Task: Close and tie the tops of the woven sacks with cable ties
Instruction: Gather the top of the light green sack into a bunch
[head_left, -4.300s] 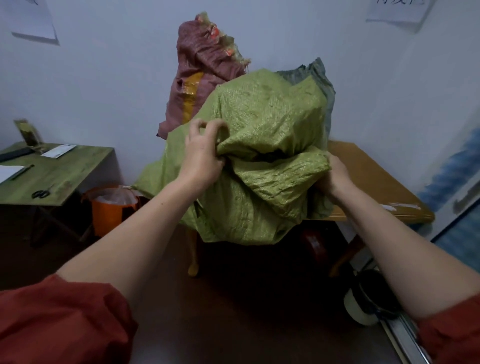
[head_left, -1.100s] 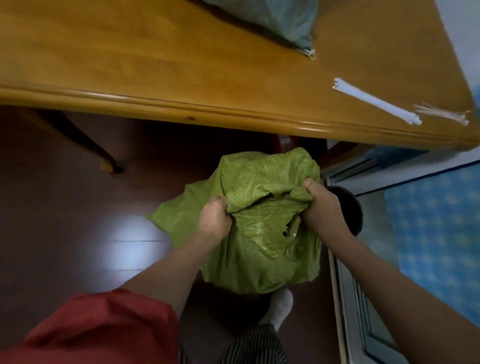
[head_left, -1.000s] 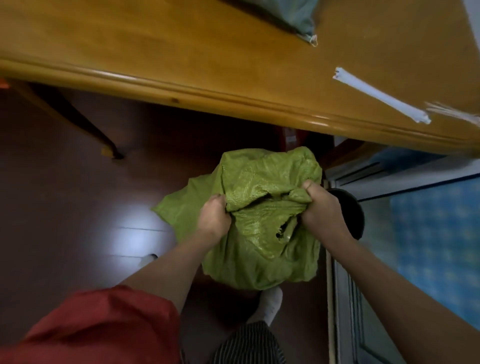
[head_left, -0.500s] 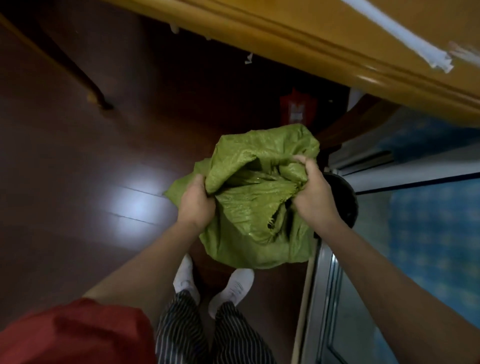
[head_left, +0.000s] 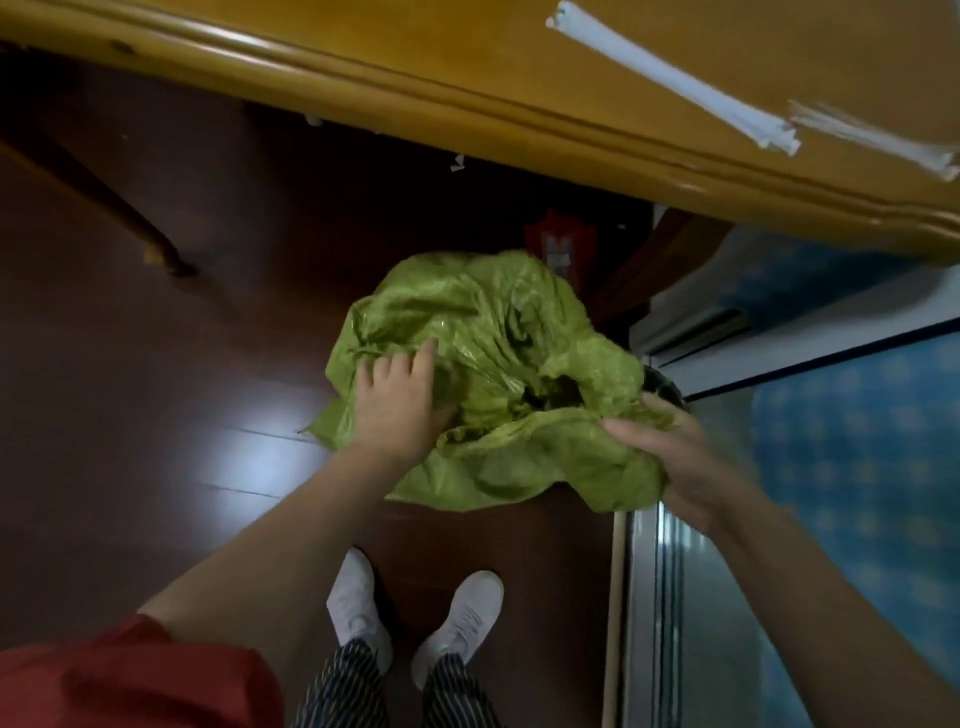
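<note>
Green woven sack (head_left: 498, 332) sat on floor (head_left: 156, 415), frame centre, mouth gaping. Left hand (head_left: 397, 410) lay straight-fingered on its 9 o'clock side. Right hand (head_left: 670, 452) clutched the rim at 4 o'clock. Cable ties (head_left: 670, 85) on table (head_left: 415, 62), 1 o'clock.

crumpled green woven sack (head_left: 498, 332), contents unseen in its dark mouth
the right hand (head_left: 685, 452) was motion-blurred, fingertips buried in fabric; white plastic cable ties (head_left: 670, 85) were too blurred to count.

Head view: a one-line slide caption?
Left hand presses and right hand grips the open top of a green woven sack; cable ties lie on the table.
</note>
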